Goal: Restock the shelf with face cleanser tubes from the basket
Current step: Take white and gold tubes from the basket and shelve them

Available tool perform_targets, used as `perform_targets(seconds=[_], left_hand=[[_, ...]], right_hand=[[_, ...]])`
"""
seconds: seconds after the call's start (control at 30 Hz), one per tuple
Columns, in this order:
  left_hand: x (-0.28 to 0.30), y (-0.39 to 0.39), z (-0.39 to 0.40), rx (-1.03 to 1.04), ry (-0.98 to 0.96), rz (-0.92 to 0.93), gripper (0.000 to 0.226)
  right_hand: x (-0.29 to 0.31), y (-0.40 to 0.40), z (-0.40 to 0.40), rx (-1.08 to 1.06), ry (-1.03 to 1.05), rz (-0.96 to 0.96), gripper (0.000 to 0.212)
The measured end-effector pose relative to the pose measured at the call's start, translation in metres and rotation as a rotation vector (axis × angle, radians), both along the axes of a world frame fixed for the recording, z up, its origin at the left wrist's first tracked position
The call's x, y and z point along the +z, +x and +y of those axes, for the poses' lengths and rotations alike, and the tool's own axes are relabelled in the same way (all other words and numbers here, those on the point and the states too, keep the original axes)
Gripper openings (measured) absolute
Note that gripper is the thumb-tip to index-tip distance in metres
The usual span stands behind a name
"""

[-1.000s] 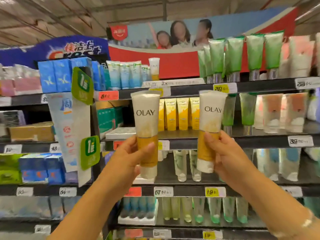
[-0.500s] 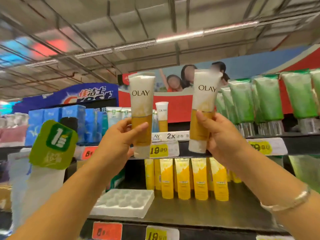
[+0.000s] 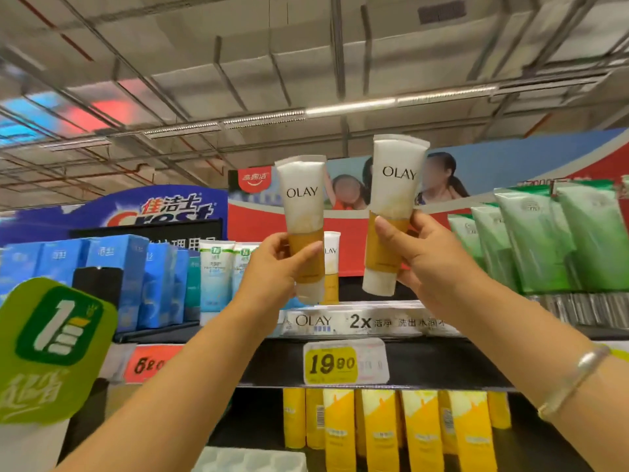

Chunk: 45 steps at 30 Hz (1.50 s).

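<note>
Bare forearms reach up toward the top shelf [image 3: 425, 362]. To place well, I would set each tube cap-down, label forward, beside the lone Olay tube [image 3: 331, 267] standing there. Left hand [image 3: 272, 270] wraps its fingers round one tube [image 3: 303, 212]; right hand [image 3: 432, 257] grips another tube [image 3: 391, 206], both upright, in front of the shelf and above its edge. No basket shows.

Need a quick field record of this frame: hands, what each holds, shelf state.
left hand: grips left Olay tube, cap down
right hand: grips right Olay tube, cap down, held higher
top shelf: one Olay tube standing, behind the left tube
price tag: 19.90
lower shelf: yellow tubes in a row
</note>
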<state>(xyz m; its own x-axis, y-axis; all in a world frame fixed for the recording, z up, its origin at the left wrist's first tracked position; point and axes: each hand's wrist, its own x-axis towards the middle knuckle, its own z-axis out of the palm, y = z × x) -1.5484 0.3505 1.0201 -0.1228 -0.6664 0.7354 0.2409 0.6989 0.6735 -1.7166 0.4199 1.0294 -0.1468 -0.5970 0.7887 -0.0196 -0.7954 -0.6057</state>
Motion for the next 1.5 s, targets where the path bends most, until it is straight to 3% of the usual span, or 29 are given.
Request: perform_targets(seconds=[0.1, 0.27, 0.43, 0.73, 0.9, 1.0, 1.1, 1.2, 1.4, 1.5], left_hand=[[-0.005, -0.001, -0.012, -0.018, 0.037, -0.011, 0.027], [-0.008, 0.0, -0.022, -0.019, 0.026, -0.012, 0.022], [-0.012, -0.004, -0.023, 0.073, -0.013, -0.148, 0.019], [-0.015, -0.001, -0.024, 0.159, 0.044, -0.252, 0.036], [-0.015, 0.003, -0.021, 0.181, 0.045, -0.313, 0.027], [-0.013, 0.004, -0.02, 0.203, 0.036, -0.36, 0.028], [-0.012, 0.004, -0.017, 0.22, 0.031, -0.387, 0.028], [-0.014, 0.002, -0.013, 0.243, 0.023, -0.387, 0.037], [-0.014, 0.01, 0.008, 0.41, -0.076, -0.322, 0.053], [-0.019, 0.021, 0.027, 0.345, -0.159, -0.19, 0.039]], right_hand=[[-0.005, 0.003, -0.011, -0.036, 0.034, -0.03, 0.017], [-0.009, 0.013, -0.025, -0.109, 0.065, -0.022, 0.012], [-0.008, 0.021, -0.031, -0.154, 0.099, 0.032, 0.014], [-0.008, 0.019, -0.032, -0.261, 0.222, 0.243, 0.023], [-0.009, 0.014, -0.032, -0.436, 0.26, 0.361, 0.033], [-0.007, 0.012, -0.028, -0.437, 0.301, 0.419, 0.018], [-0.005, 0.015, -0.026, -0.473, 0.313, 0.451, 0.018], [-0.008, 0.018, -0.025, -0.55, 0.325, 0.463, 0.015], [-0.011, 0.018, 0.004, -0.599, 0.339, 0.403, 0.04], [-0.015, 0.018, 0.028, -0.583, 0.311, 0.295, 0.035]])
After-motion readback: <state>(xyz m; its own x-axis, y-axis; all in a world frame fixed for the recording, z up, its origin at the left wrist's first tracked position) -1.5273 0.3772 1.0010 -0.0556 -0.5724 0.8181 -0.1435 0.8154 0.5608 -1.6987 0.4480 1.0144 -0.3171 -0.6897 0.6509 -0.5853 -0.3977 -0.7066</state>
